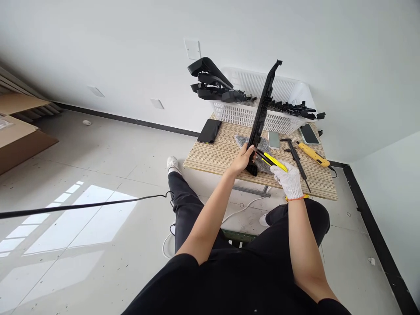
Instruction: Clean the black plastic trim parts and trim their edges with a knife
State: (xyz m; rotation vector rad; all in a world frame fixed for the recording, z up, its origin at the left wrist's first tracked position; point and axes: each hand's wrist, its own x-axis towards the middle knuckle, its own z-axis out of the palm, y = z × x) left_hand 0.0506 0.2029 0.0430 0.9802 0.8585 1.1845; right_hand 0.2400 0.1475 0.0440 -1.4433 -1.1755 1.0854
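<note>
My bare left hand (242, 159) is closed round the lower part of a long black plastic trim piece (261, 111), which stands steeply tilted above the table, its top end in front of the basket. In my right hand (289, 178), which wears a white knitted glove, is a yellow and black utility knife (274, 161). The knife's front end points left and meets the trim piece close to my left fingers; whether the blade touches it I cannot make out. Under the trim piece lies a grey, glittery sheet or bag (242, 140), partly hidden.
A white plastic basket (238, 114) at the table's back holds several black plastic parts (213, 83). On the wood-grain table (203, 158) lie a black flat case (210, 131), a pale green box (273, 140), a caliper (297, 159), a yellow corded tool (313, 154) and a phone (309, 134).
</note>
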